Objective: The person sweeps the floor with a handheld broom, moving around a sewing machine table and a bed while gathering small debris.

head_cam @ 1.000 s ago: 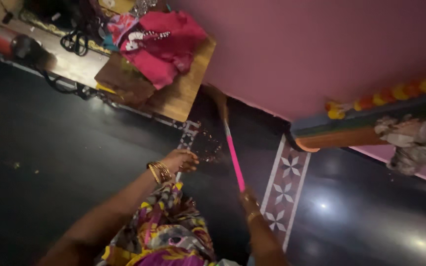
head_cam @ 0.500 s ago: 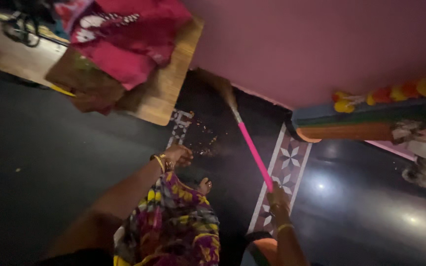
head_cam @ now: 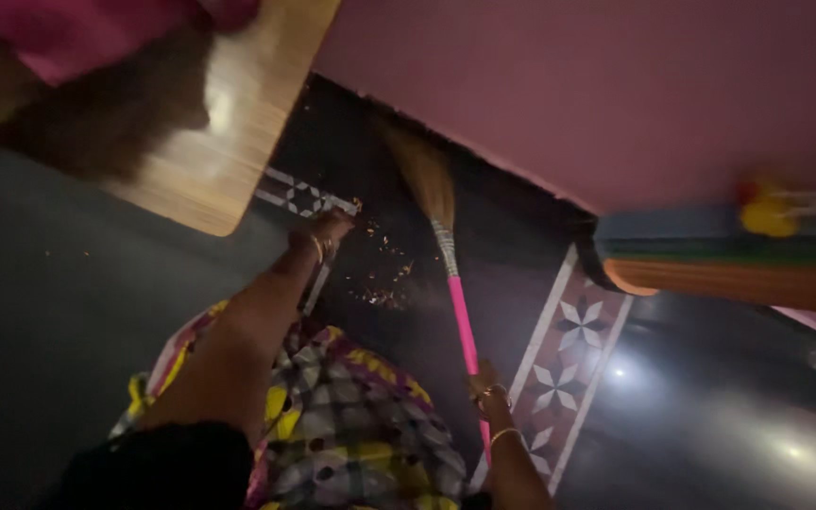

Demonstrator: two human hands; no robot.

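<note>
Right hand grips the pink broom; left hand, closure unclear, reaches beside the debris. Short strokes should gather that debris

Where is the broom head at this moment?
In the head view, the broom head lies on the dark floor by the pink wall, right of the wooden board.

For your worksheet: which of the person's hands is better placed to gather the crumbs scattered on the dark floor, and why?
Probably the left hand: it reaches down right beside the crumbs. The right hand is farther back, gripping the pink broom handle.
</note>
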